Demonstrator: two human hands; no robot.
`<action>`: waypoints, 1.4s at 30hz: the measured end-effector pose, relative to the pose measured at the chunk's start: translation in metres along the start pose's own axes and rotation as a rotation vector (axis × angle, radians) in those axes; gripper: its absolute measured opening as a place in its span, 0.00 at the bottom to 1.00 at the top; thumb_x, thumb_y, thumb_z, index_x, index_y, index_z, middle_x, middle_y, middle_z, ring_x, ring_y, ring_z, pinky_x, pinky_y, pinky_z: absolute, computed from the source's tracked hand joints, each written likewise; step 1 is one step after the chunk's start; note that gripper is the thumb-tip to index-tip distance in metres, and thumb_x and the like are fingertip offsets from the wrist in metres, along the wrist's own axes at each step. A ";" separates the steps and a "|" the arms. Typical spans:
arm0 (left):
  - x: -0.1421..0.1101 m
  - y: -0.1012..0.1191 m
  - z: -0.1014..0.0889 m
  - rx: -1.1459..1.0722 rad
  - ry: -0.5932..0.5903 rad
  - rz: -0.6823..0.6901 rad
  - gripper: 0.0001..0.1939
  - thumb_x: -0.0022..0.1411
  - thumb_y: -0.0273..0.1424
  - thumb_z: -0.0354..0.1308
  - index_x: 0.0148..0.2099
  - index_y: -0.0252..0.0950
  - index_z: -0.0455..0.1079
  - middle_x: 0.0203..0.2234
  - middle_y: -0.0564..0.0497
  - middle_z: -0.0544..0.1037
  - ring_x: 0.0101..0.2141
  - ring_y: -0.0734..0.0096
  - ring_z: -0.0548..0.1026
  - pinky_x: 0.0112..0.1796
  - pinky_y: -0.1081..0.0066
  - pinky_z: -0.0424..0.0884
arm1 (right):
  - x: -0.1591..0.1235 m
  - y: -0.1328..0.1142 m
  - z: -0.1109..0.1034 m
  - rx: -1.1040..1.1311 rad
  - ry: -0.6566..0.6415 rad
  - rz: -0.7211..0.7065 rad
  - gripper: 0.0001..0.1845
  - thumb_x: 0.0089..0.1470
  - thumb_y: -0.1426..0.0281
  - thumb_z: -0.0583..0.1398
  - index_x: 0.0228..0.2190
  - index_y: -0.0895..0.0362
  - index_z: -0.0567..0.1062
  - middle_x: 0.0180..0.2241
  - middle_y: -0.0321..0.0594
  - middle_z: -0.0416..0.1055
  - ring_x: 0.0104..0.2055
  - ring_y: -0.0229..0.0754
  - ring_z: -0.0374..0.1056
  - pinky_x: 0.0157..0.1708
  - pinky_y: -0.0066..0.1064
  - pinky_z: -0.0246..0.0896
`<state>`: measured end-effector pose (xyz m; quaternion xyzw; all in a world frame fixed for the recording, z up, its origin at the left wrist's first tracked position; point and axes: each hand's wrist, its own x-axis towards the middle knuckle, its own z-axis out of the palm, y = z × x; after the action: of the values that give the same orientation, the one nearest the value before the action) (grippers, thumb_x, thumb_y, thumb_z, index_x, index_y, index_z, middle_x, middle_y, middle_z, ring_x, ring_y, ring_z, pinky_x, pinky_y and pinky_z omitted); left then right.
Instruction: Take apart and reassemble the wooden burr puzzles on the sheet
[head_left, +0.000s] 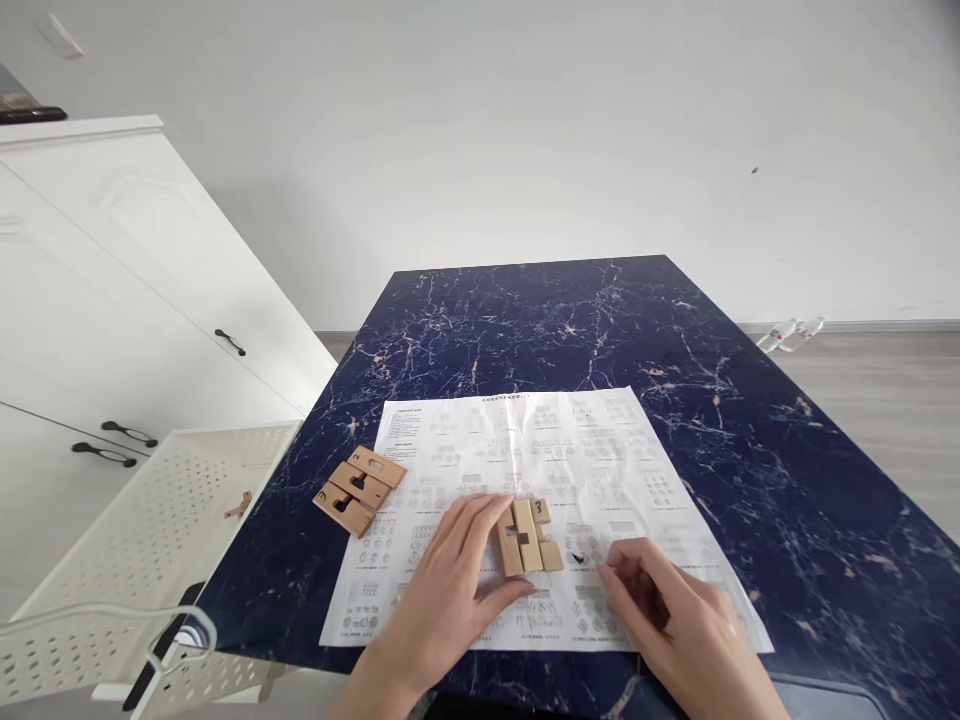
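Notched wooden puzzle pieces (529, 535) lie side by side on a printed sheet (600, 430); one is marked 3. My left hand (454, 575) spans the left-hand piece, its fingertips at the far end and its thumb by the near end. To the right, my right hand (675, 610) rests over the sheet with fingers curled in and nothing showing between them. It is apart from the pieces. Between it and the pieces is a small black mark or scrap (577, 558) on the paper. Three more wooden pieces (360, 488), numbered and with cut-out slots, lie together at the sheet's left edge.
The sheet lies on a dark blue marbled table (525, 320) against a white wall. On the left are a white cabinet (150, 260) and a perforated cream basket (150, 530) holding a small wooden piece (238, 505). Clear bottles (791, 334) are on the floor at right.
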<state>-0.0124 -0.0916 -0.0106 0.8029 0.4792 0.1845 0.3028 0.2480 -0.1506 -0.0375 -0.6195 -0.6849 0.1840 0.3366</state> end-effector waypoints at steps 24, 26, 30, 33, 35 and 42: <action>0.007 0.001 -0.029 -1.333 0.191 -0.531 0.24 0.72 0.53 0.63 0.50 0.36 0.77 0.35 0.51 0.70 0.29 0.75 0.61 0.37 0.69 0.68 | 0.004 -0.013 0.025 0.011 0.072 -0.077 0.12 0.73 0.59 0.59 0.51 0.47 0.80 0.66 0.51 0.64 0.49 0.53 0.79 0.26 0.34 0.79; 0.004 0.002 -0.028 -1.259 0.131 -0.523 0.25 0.73 0.53 0.62 0.55 0.36 0.75 0.32 0.53 0.66 0.28 0.75 0.57 0.35 0.69 0.64 | 0.001 -0.018 0.024 0.038 0.105 -0.030 0.10 0.73 0.60 0.60 0.50 0.47 0.79 0.70 0.49 0.60 0.51 0.54 0.78 0.32 0.38 0.82; 0.003 0.007 -0.027 -1.163 0.009 -0.483 0.27 0.75 0.56 0.56 0.58 0.37 0.70 0.27 0.56 0.62 0.27 0.73 0.53 0.33 0.67 0.57 | 0.002 -0.025 0.019 0.140 0.116 -0.037 0.07 0.70 0.63 0.63 0.47 0.49 0.76 0.68 0.49 0.65 0.59 0.57 0.75 0.49 0.47 0.81; 0.006 0.010 -0.024 -1.145 -0.088 -0.422 0.26 0.77 0.57 0.50 0.47 0.37 0.70 0.25 0.57 0.61 0.26 0.73 0.51 0.33 0.65 0.53 | 0.008 -0.031 0.017 0.255 0.114 -0.076 0.05 0.68 0.64 0.65 0.43 0.50 0.75 0.61 0.49 0.73 0.59 0.57 0.75 0.50 0.46 0.79; 0.007 0.010 -0.021 -1.152 -0.115 -0.402 0.27 0.78 0.56 0.48 0.45 0.37 0.69 0.25 0.57 0.61 0.26 0.73 0.50 0.32 0.65 0.52 | 0.013 -0.037 0.018 0.368 0.088 -0.095 0.08 0.66 0.63 0.67 0.43 0.50 0.75 0.56 0.49 0.74 0.53 0.54 0.77 0.45 0.42 0.80; 0.002 0.010 -0.009 -1.152 0.027 -0.415 0.28 0.75 0.58 0.51 0.52 0.36 0.69 0.27 0.58 0.62 0.26 0.74 0.53 0.31 0.68 0.54 | 0.022 -0.067 0.030 0.623 -0.106 0.221 0.18 0.71 0.51 0.60 0.39 0.52 0.76 0.27 0.35 0.67 0.27 0.40 0.61 0.26 0.30 0.59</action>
<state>-0.0102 -0.0908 0.0032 0.3974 0.4525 0.3614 0.7118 0.1786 -0.1353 -0.0084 -0.5471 -0.5408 0.4518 0.4518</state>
